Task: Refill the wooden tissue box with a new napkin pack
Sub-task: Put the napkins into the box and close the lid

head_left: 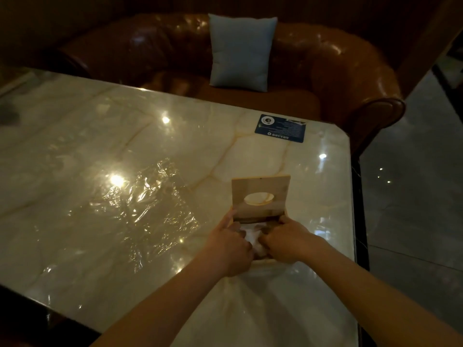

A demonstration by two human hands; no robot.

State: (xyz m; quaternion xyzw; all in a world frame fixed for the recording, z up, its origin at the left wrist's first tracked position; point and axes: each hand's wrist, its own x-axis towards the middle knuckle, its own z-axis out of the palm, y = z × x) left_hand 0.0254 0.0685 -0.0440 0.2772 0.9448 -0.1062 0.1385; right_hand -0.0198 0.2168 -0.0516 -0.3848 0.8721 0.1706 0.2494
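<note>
Sofa (325, 71) with cushion (241, 52) far; marble table (100, 136); clear wrap (142, 211) left; box (260, 196) near right edge, lid upright — left hand (229, 249) and right hand (285, 242) press napkins (251, 236) inside, fingers curled; card (281, 128) beyond.

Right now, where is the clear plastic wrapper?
In the head view, the plastic wrapper lies flat on the marble table, left of the wooden tissue box and both hands.
</note>
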